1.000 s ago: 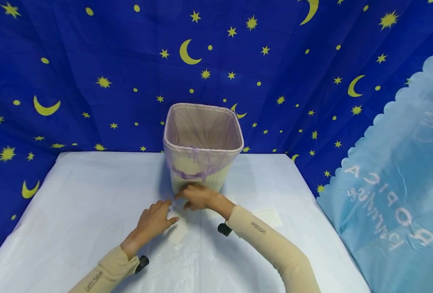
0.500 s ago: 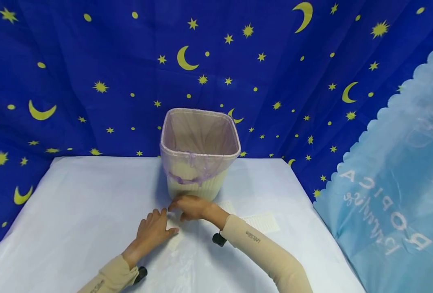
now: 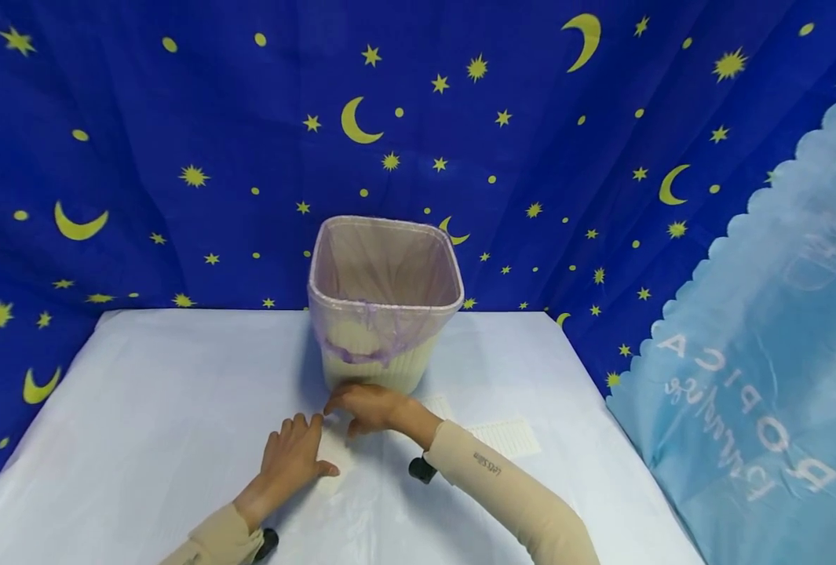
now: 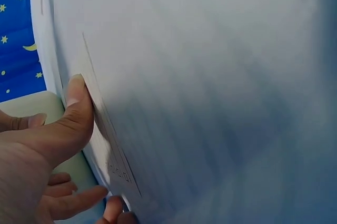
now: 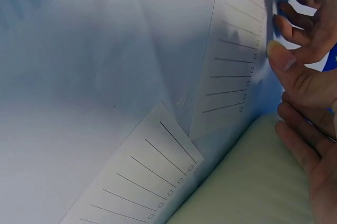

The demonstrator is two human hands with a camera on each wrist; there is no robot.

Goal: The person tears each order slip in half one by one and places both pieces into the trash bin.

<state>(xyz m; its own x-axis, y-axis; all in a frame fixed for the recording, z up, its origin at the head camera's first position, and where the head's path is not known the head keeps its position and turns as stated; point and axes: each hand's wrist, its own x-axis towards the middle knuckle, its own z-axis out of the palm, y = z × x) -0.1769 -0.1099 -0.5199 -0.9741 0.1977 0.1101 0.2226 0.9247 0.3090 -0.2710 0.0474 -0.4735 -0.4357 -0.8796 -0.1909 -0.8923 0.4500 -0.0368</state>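
Observation:
A narrow ruled paper slip (image 3: 334, 479) with small checkboxes lies on the white-covered table, largely hidden under my hands in the head view. My left hand (image 3: 290, 464) rests along its left side, fingers extended, thumb touching the paper (image 4: 101, 129) in the left wrist view. At the slip's far end, my right hand (image 3: 371, 408) reaches across with fingers bent downward, right in front of the bin. In the right wrist view, its thumb (image 5: 295, 74) stands apart from its other fingers beside the slip's checkbox edge. Both hands' fingertips are close together.
A pale wastebasket (image 3: 418, 365) lined with a thin purple bag stands behind the hands. More ruled slips (image 3: 508, 437) lie to the right, partly behind the right forearm. A blue star-and-moon curtain (image 3: 198, 220) hangs behind; a light-blue printed cloth (image 3: 764, 377) hangs at right.
The head view has tilted up slightly. My left hand has come a little nearer the body over the slip; my right hand has lowered at its far end, its fingers drawing closer together.

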